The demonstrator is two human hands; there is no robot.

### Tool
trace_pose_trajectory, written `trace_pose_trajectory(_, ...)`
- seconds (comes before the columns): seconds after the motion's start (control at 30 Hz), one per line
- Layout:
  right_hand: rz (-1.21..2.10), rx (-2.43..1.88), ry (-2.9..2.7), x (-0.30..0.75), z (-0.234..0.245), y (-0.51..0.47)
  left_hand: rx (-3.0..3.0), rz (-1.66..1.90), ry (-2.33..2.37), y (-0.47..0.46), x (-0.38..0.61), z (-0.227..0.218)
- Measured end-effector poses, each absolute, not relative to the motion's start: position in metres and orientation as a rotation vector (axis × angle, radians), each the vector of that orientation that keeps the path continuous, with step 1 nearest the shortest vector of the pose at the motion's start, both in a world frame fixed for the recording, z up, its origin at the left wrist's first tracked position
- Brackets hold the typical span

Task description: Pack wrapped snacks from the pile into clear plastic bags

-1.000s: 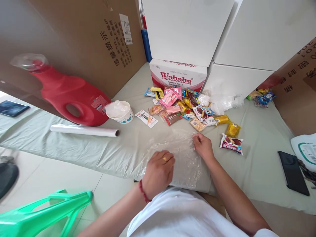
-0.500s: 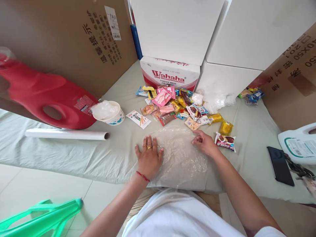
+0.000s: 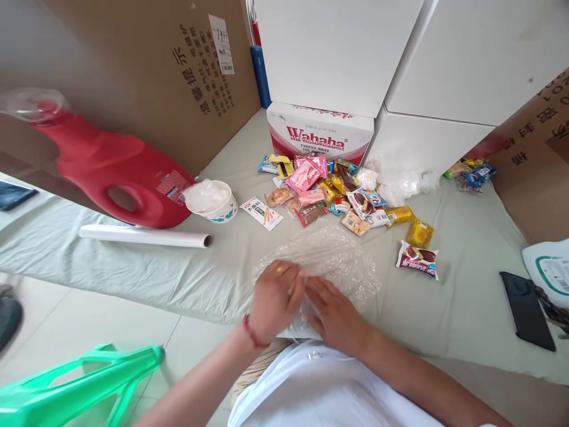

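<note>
The left hand (image 3: 275,296), grip unclear to me, and right hand (image 3: 338,317), fingers (image 3: 320,290) apart from thumb (image 3: 313,322), seemed busy arranging clear film (image 3: 340,252), which wanted gentle spreading.

My one camera sits on my head, facing forward and down: my shirt (image 3: 320,391) is nearest, at the bottom edge, my left grip (image 3: 274,299) and right grip (image 3: 335,314) just beyond, then the tabletop (image 3: 453,308) stretching to white boxes (image 3: 324,47) up top.
</note>
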State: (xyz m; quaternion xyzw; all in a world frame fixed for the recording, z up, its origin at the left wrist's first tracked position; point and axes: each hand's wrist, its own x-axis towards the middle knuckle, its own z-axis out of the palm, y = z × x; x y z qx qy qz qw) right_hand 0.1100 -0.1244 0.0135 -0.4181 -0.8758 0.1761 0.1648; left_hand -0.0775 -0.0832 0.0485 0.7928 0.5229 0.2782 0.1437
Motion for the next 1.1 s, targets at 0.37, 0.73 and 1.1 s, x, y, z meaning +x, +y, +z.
trace_pose_trajectory(0.37, 0.835, -0.904, -2.744, 0.182, 0.002, -0.132, 2.491, 0.353, 1.510, 0.005, -0.057, -0.019)
trace_pose_trajectory(0.73, 0.447, -1.826, -1.796, 0.234, 0.000, -0.086, 2.438, 0.156, 1.694, -0.032, -0.091, 0.000)
trace_pose_trajectory(1.1, 0.422, -1.941, -1.920, 0.237, -0.003, -0.006, 2.254, 0.235, 1.906, -0.051, -0.089, -0.013)
